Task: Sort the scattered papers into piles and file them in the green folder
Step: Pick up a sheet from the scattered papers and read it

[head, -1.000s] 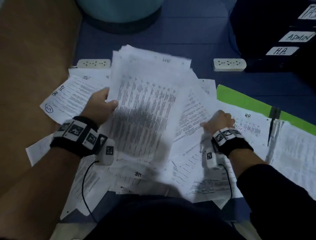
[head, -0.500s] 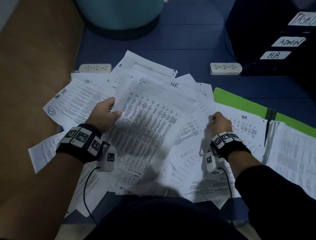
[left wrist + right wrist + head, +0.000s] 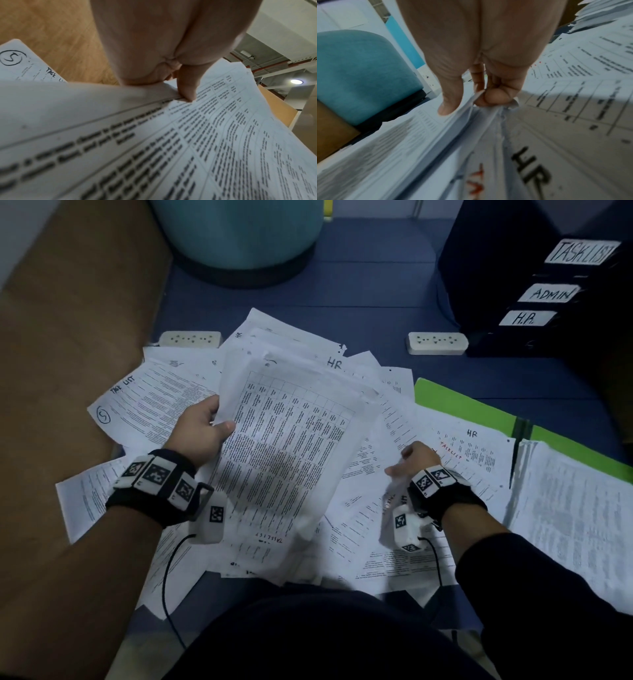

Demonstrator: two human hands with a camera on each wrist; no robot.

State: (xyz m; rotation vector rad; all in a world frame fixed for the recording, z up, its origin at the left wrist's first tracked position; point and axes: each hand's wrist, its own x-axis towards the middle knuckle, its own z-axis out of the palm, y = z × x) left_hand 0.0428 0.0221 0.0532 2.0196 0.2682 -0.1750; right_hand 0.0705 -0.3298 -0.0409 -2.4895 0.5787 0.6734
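Left hand has a firm grip on a stack of printed sheets, thumb pressed on top at the edge and fingers underneath, pinching the bundle so it lifts clear of the mess and tilts up to be read. Looks like that's the gathered pile, kept off the worktop so it can't mix back in. Right hand is down low among the scattered papers, thumb and curled fingers nipping the crumpled corner of a few sheets, one marked HR. I'd say it's peeling out the next candidate. The green folder lies open to the right, touching the spread, half buried under loose pages, handy for filing. Beyond it, dark trays labelled TASKLIST, ADMIN, H.R. Sorting is at an early stage by my reckoning: most sheets lie fanned and overlapping
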